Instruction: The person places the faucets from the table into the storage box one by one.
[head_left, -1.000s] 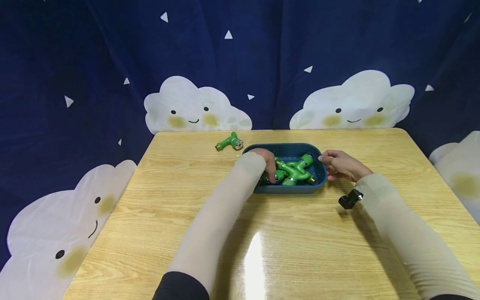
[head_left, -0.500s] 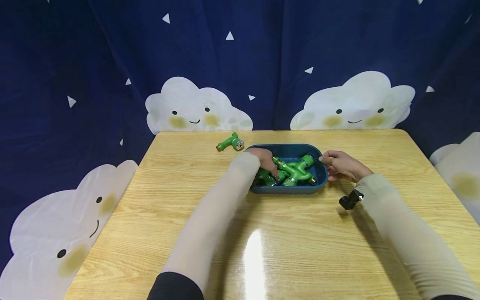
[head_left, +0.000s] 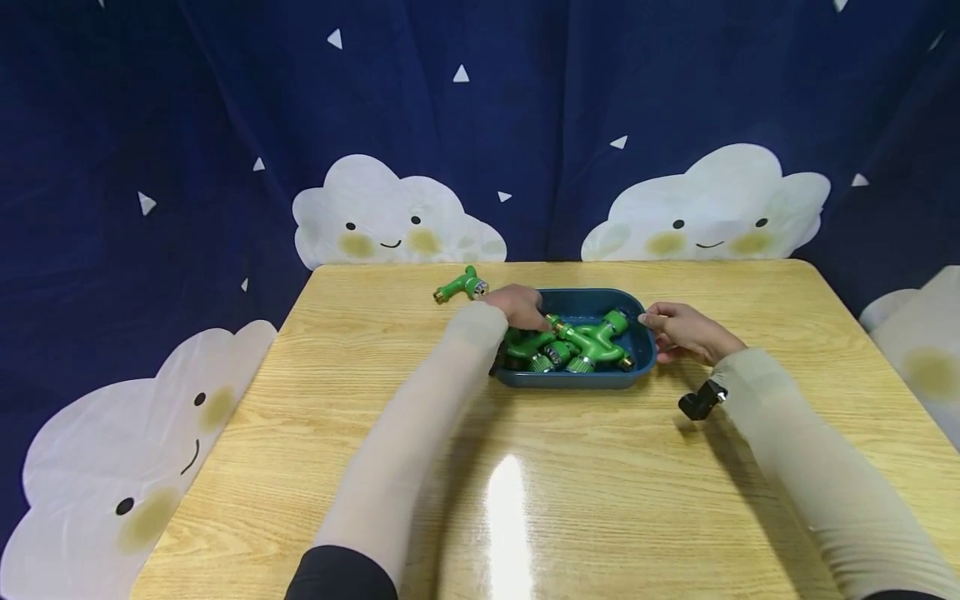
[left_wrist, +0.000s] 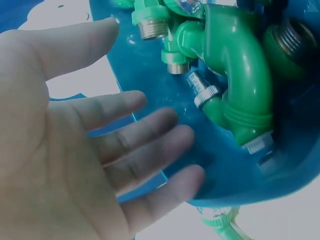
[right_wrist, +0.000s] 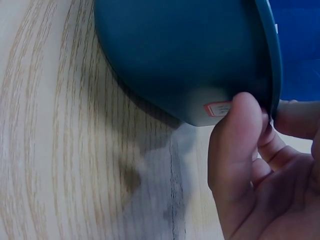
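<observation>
A blue plastic bin (head_left: 576, 380) on the table holds several green taps (head_left: 592, 343) with brass and chrome-coloured ends. My left hand (head_left: 514, 305) is over the bin's left end; in the left wrist view, that left hand (left_wrist: 95, 150) has its fingers spread and holds nothing. Taps (left_wrist: 242, 70) lie beyond its fingertips inside the bin. At the right end, my right hand (head_left: 686, 332) pinches the bin's rim. The right wrist view shows the right hand's (right_wrist: 270, 175) fingers on both sides of the edge of the bin (right_wrist: 175, 55).
One more green tap (head_left: 461, 286) lies on the wooden table (head_left: 360, 375) behind the bin's left end. A dark blue curtain (head_left: 420, 100) with clouds hangs behind the table. A small black device (head_left: 702, 401) is on the right wrist.
My left hand has drawn back to the left and up from the taps, uncovering those at the bin's left side. My right hand stays at the rim.
</observation>
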